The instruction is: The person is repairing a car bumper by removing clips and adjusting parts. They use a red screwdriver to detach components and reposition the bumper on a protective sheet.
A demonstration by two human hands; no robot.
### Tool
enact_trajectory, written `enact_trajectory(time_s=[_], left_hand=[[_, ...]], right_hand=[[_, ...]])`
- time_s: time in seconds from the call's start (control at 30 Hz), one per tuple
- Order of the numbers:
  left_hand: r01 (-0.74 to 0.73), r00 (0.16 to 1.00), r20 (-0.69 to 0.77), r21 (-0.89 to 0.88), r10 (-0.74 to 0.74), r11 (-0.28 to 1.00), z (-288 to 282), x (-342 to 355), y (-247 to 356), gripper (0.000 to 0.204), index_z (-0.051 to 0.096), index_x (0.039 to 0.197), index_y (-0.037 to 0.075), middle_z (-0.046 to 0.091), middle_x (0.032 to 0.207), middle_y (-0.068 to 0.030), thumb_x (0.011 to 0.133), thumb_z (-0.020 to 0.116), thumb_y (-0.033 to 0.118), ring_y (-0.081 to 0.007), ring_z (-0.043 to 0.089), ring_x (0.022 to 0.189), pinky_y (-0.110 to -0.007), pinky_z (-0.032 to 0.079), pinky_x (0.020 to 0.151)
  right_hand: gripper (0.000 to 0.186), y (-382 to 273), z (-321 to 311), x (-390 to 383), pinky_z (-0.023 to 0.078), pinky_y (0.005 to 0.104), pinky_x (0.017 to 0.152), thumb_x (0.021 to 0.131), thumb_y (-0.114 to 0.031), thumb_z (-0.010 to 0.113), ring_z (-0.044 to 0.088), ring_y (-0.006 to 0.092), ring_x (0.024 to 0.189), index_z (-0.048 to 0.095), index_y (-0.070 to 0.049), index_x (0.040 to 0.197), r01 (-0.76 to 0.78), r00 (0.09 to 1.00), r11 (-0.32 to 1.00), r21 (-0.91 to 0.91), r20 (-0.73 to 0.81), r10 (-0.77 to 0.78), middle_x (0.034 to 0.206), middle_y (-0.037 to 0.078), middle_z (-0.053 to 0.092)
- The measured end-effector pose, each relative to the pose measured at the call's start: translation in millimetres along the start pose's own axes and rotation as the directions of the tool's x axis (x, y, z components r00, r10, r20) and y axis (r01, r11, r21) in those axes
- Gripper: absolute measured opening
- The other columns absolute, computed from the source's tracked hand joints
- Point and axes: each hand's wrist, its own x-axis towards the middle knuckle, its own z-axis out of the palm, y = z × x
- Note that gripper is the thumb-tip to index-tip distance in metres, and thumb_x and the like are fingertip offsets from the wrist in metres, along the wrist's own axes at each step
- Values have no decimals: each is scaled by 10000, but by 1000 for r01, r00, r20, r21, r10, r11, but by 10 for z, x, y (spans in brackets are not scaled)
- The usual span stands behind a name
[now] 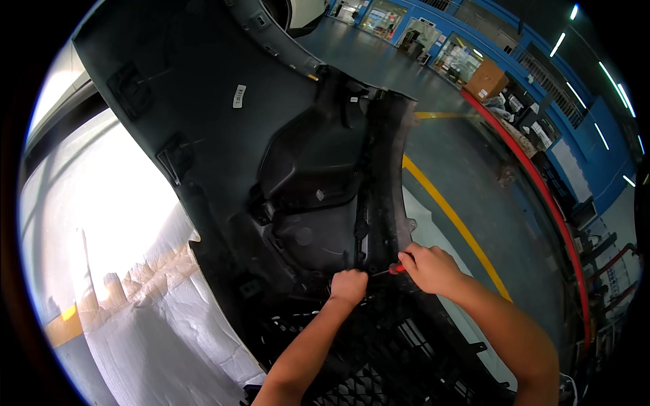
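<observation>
A large black plastic panel [203, 115], which looks like the inside of a vehicle bumper, spans the middle, with a moulded inner piece [305, 152] and a grille [365, 386] at the bottom. My right hand [430, 269] is closed on a red-handled screwdriver [397, 268], whose thin shaft points left toward the lower edge of the inner piece. My left hand [349, 286] is closed against that edge, just left of the shaft; whatever its fingers grip is hidden.
White padded sheeting [156, 345] lies beneath the panel at left. Beyond is a grey floor with yellow lines [453, 216]. A red rail [514, 149] runs along the right, with a cardboard box [484, 80] and assorted parts behind it. Part of a vehicle [301, 13] shows at the top.
</observation>
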Motion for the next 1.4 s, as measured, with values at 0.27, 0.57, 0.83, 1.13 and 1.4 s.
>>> enact_trajectory(time_s=[0.27, 0.57, 0.83, 1.13, 1.4], left_hand=[[4, 1000, -9, -12, -4, 1000, -39, 5, 56, 117, 771, 894, 68, 770, 959, -148, 797, 719, 106, -333, 768, 913, -441, 620, 792], [-38, 992, -119, -23, 35, 999, 43, -15, 34, 134, 728, 858, 48, 752, 889, -165, 847, 646, 152, -355, 760, 828, -470, 612, 734], [-40, 988, -150, -13, 38, 999, 85, 8, 1, 133, 715, 855, 47, 748, 885, -170, 848, 636, 153, -356, 759, 816, -468, 615, 728], [-45, 986, -163, -5, 44, 999, 91, -8, 1, 136, 714, 867, 43, 746, 892, -164, 843, 644, 156, -351, 756, 806, -462, 616, 726], [-20, 985, -171, 27, 25, 999, 94, -13, -23, 133, 692, 863, 50, 743, 889, -162, 844, 652, 176, -352, 754, 793, -466, 615, 710]], right_hand=[[222, 195, -2, 137, 554, 493, 850, 1027, -232, 566, 706, 394, 947, 690, -95, 1150, 475, 880, 870, 130, -101, -465, 992, 146, 733], [322, 135, 43, 99, 570, 528, 748, 1011, -347, 636, 716, 444, 847, 647, -45, 1124, 437, 891, 899, 21, -150, -429, 924, 205, 730], [255, 99, -77, 100, 547, 501, 881, 1007, -308, 647, 669, 387, 1091, 677, -82, 1120, 520, 853, 852, 52, -70, -517, 1203, 183, 633], [301, 83, -2, 82, 562, 521, 810, 1029, -347, 616, 708, 422, 965, 667, -81, 1160, 495, 850, 869, 22, -220, -479, 1028, 213, 709], [236, -49, -108, 156, 553, 516, 836, 1018, -244, 624, 684, 441, 977, 673, -41, 1127, 240, 970, 970, -18, 28, -240, 1071, 211, 694]])
